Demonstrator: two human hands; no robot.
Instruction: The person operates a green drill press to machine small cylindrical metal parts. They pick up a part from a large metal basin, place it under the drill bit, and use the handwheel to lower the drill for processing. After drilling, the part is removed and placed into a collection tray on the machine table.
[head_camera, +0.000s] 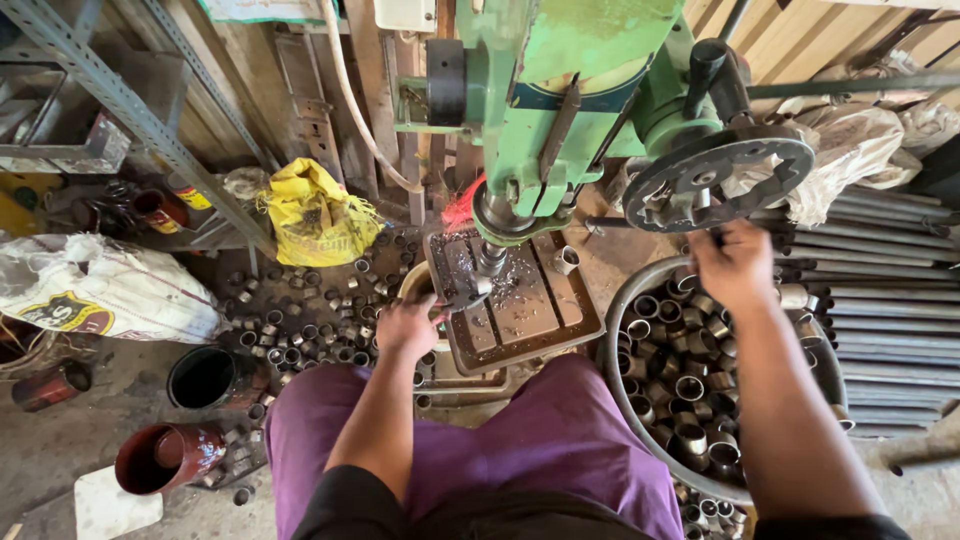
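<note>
Green-painted cast metal forms the drill press (560, 90) that stands at the middle of the scene, and every other place is given from it. Directly under its chuck (490, 258), a rusty square work table (520, 310) strewn with swarf is seen. At the near left corner of that table the left hand (407, 325) is closed around the handle of a dark tool (462, 296), whose jaws reach in beneath the chuck; what they clamp is too small to be made out. One short metal ring (566, 260) is stood on the table just right of the chuck.

To the right of the press, below its spoked feed wheel (715, 178), the right hand (735, 262) is lowered over the far rim of a round metal basin (625, 300) filled with short steel tube rings (680, 385). Its fingers are curled down among the rings, but whether one is pinched cannot be told.

Left of the press, loose rings of the same kind (310, 320) are scattered over the floor. A yellow bag (318, 215) is propped behind them, and a white sack (100, 285) is laid farther left. A black tin (205, 378) and a reddish tin (165, 458) are seen nearer the person, whose purple-clad lap (520, 440) is set in front of the press. Long steel pipes (890, 300) are stacked to the far right.
</note>
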